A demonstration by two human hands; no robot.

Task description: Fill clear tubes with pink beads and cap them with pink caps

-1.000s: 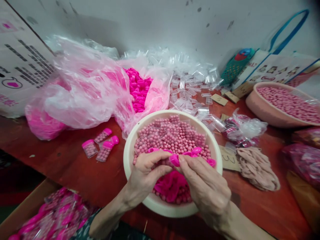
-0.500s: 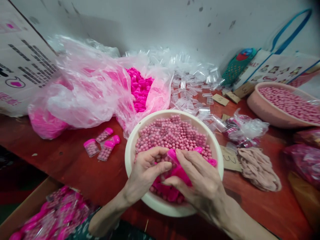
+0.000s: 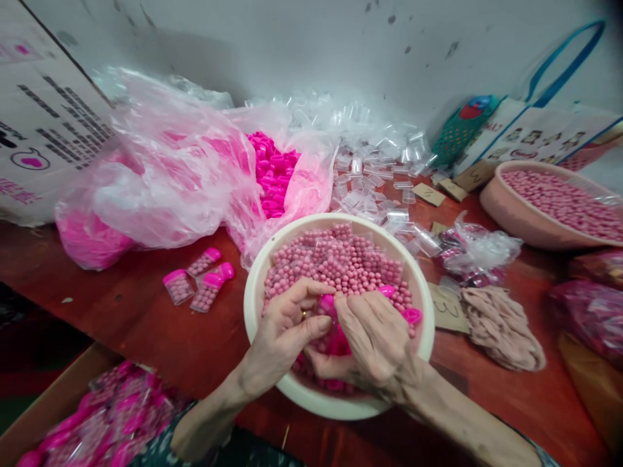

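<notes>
Both hands work over a cream basin full of pink beads. My left hand is closed, thumb and fingers around a small container with a bright pink cap; its body is mostly hidden by the fingers. My right hand has its fingers curled against that same cap, with the thumb reaching in below. Beneath the hands lie more bright pink caps, partly covered. A loose pink cap rests on the beads near the basin's right side.
Several bead-filled containers lie left of the basin. Behind are a plastic bag of pink caps and a pile of clear empty containers. A pink bowl of beads and a crumpled cloth sit right. Capped containers fill a box below left.
My right hand's fingers have curled in and shifted slightly left over the pink cap. The left hand stays nearly in place, and the cap is now more covered.
</notes>
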